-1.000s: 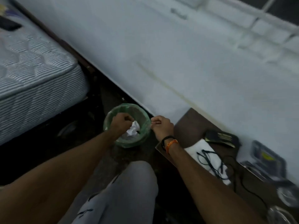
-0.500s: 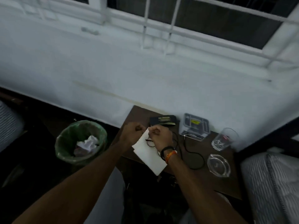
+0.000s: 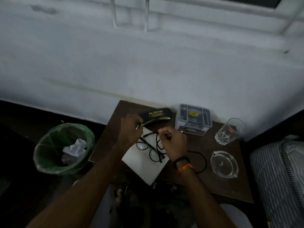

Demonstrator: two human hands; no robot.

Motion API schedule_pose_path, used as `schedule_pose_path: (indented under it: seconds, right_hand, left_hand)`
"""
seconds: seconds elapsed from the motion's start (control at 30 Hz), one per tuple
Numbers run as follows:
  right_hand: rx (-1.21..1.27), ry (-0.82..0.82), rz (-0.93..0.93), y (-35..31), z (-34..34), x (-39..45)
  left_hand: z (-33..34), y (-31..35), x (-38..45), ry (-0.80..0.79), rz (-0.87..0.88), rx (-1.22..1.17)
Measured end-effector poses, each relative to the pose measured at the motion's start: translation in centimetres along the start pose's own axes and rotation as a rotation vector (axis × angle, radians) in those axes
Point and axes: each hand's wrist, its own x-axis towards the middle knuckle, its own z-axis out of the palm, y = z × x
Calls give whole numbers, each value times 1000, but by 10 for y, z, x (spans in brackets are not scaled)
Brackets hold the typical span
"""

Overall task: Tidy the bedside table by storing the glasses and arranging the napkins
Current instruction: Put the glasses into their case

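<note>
Reaching over the dark wooden bedside table [image 3: 212,183], the person has both hands just above the black-framed glasses [image 3: 150,149]; these lie open on a white napkin [image 3: 143,167] near the table's front left edge. The left hand [image 3: 130,130] is curled, its fingertips pinched at the end of one temple arm; the right hand [image 3: 174,142] is likewise curled, pinching the other temple tip, though a black cable [image 3: 203,159] passes close by and the exact contact is hard to tell. A black glasses case [image 3: 155,114] with yellow lettering sits at the back by the wall, just beyond the left hand; a grey box [image 3: 194,119], a drinking glass [image 3: 229,130] and a clear ashtray [image 3: 224,164] stand to the right. A green bin [image 3: 49,148] holding crumpled paper [image 3: 74,148] stands on the floor left of the table.
</note>
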Motion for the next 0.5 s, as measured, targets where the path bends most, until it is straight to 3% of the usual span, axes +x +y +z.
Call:
schedule_pose_path:
  seconds: [0.17,0.3,0.5]
  right_hand:
    - [-132,-181,-142,-3,8,14]
    - [-180,-271,-176,-6,5,24]
    - [-272,-341,-141,-10,-3,21]
  left_hand:
    - [12,-17,25,-46,57,256]
    - [14,-19,34,-108,0,82]
    - [30,-22,51,-303,-54,98]
